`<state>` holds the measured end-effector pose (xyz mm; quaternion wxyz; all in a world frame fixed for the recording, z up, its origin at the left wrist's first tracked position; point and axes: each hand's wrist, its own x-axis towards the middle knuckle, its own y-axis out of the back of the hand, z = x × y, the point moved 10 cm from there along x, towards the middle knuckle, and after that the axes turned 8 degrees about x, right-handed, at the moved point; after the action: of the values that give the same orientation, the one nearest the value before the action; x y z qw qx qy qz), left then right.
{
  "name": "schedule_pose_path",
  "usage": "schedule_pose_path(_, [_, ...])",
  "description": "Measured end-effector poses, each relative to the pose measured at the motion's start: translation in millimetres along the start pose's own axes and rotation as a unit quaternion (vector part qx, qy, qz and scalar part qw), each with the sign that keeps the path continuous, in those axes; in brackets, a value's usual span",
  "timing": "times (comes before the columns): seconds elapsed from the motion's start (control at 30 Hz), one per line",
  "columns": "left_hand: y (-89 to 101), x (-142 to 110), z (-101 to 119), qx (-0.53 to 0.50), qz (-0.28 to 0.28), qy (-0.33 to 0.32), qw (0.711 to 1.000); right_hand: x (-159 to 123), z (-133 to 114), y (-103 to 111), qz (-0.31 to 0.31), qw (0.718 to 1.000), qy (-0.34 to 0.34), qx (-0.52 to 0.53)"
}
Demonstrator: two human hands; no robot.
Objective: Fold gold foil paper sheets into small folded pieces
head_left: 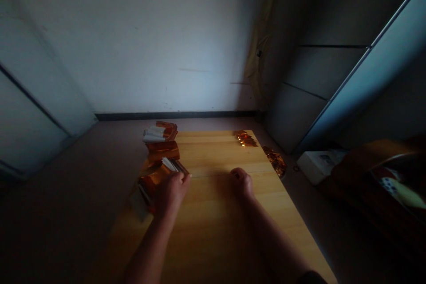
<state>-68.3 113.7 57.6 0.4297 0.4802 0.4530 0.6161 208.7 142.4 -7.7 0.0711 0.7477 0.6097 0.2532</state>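
Observation:
My left hand [173, 188] is closed, thumb against the curled fingers, over the left part of the wooden table [209, 217]. Right behind and beside it lies a stack of shiny copper-coloured foil sheets [156, 178] with white paper edges fanned out. The stack's near side is partly covered by the hand, and I cannot tell whether the fingers grip it. My right hand [242, 182] forms a fist above the middle-right of the table, apart from the left. Whatever its fingers hold, if anything, is hidden. A faint straight line crosses the tabletop between both hands.
More copper foil pieces [163, 150] and a white-and-copper bundle [160, 132] lie at the far left corner. Small folded foil pieces [245, 138] sit at the far right corner. Beside the table are crumpled foil [275, 161], a white box [316, 166] and a cabinet [309, 69].

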Motion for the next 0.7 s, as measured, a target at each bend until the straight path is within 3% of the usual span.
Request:
schedule_pose_path(0.1, [8.6, 2.0, -26.8, 0.073, -0.044, 0.024, 0.996, 2.8, 0.5, 2.5, 0.000, 1.000, -0.006, 0.002])
schedule_pose_path(0.17, [7.9, 3.1, -30.8, 0.100, -0.059, 0.000, 0.993, 3.1, 0.2, 2.8, 0.000, 1.000, -0.004, 0.006])
schedule_pose_path(0.27, [-6.2, 3.2, -31.6, 0.119, -0.083, -0.037, 0.989, 2.9, 2.0, 1.4, -0.002, 1.000, -0.007, 0.008])
schedule_pose_path(0.47, [-45.7, 0.4, -40.5, 0.124, -0.138, -0.022, 0.982, 3.7, 6.2, -0.6, -0.005, 1.000, -0.020, 0.009])
schedule_pose_path(0.7, [-50.0, 0.9, -44.3, 0.120, -0.131, 0.042, 0.983, 2.5, 2.8, -2.2, -0.009, 1.000, -0.012, 0.012])
